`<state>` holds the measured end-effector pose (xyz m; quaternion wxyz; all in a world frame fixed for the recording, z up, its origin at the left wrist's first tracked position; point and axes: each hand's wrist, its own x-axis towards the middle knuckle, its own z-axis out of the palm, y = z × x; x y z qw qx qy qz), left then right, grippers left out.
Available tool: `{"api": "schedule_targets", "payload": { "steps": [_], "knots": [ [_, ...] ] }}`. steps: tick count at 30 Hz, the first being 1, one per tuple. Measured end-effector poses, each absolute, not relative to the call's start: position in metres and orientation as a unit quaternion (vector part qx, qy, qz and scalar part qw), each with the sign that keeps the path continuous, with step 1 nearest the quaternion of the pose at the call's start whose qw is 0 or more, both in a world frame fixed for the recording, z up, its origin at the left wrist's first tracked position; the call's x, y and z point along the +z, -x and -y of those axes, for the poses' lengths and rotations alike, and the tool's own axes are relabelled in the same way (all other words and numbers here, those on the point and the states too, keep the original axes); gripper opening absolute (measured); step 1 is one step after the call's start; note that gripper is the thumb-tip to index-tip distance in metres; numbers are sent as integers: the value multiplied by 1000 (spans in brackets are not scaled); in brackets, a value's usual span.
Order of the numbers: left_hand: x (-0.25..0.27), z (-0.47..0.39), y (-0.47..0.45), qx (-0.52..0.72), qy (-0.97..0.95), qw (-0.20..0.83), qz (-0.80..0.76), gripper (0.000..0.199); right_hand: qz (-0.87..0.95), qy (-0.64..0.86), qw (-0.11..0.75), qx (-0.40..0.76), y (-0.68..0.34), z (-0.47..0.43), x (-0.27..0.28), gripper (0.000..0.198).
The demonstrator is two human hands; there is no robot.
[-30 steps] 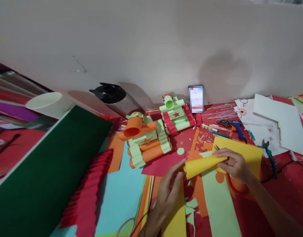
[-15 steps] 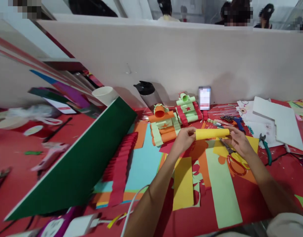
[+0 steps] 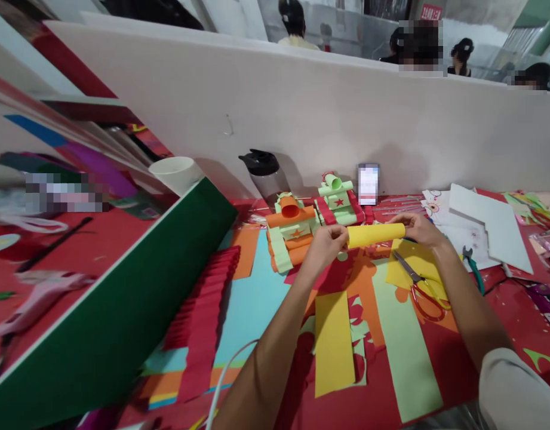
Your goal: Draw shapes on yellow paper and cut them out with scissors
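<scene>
A yellow paper tube (image 3: 375, 235) is held level above the table between my two hands. My left hand (image 3: 329, 240) pinches its left end, and my right hand (image 3: 421, 230) grips the right end. Just behind my left hand stands an orange and pale green paper model (image 3: 293, 230) built of rolled tubes, with a star on it. Beside that is a green and red paper model (image 3: 338, 200). Scissors (image 3: 418, 283) with red and yellow handles lie below my right hand, on yellow paper. A yellow paper strip (image 3: 334, 343) and a pale green strip (image 3: 406, 340) lie nearer me.
A large dark green board (image 3: 122, 298) leans at the left. Pleated red paper (image 3: 203, 322) lies beside it on blue sheets. A black-lidded bottle (image 3: 264, 173) and a phone (image 3: 368, 184) stand by the white partition (image 3: 328, 113). Teal pliers (image 3: 473, 269) and white boards (image 3: 492, 224) are at right.
The view has shifted, so things on the left side sit further left. Both hands still hold the yellow tube, which now tilts slightly up toward its right end.
</scene>
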<state>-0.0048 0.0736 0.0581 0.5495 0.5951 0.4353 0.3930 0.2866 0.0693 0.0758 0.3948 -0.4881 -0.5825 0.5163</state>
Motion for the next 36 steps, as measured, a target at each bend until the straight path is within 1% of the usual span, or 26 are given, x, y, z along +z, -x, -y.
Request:
{"api": "schedule_targets", "payload": {
  "steps": [2,5,8,12,16,21,25,28,32,36],
  "knots": [
    [59,-72,7,400,-583,570,-419,31,579,489,398,517,-284,-74,73,36],
    [62,-71,9,401,-566,602,-395,47,570,491,404,520,-286,-77,66,35],
    [65,-70,10,400,-566,599,-401,55,565,506,393,520,-289,-75,59,35],
    [67,-70,12,392,-593,563,-421,48,571,528,351,522,-291,-69,56,31],
    [66,-69,14,372,-638,519,-431,41,578,534,314,532,-291,-66,56,32],
    [59,-71,16,375,-656,489,-436,30,606,520,308,517,-290,-67,57,28],
    [54,-74,17,375,-658,492,-431,27,618,507,302,520,-288,-68,61,26],
    [50,-76,19,369,-654,504,-427,28,606,513,317,518,-284,-67,63,29],
    [46,-77,21,351,-646,517,-439,29,571,526,371,510,-279,-65,63,32],
    [45,-76,22,331,-652,514,-447,30,569,523,383,506,-279,-65,65,31]
  ]
}}
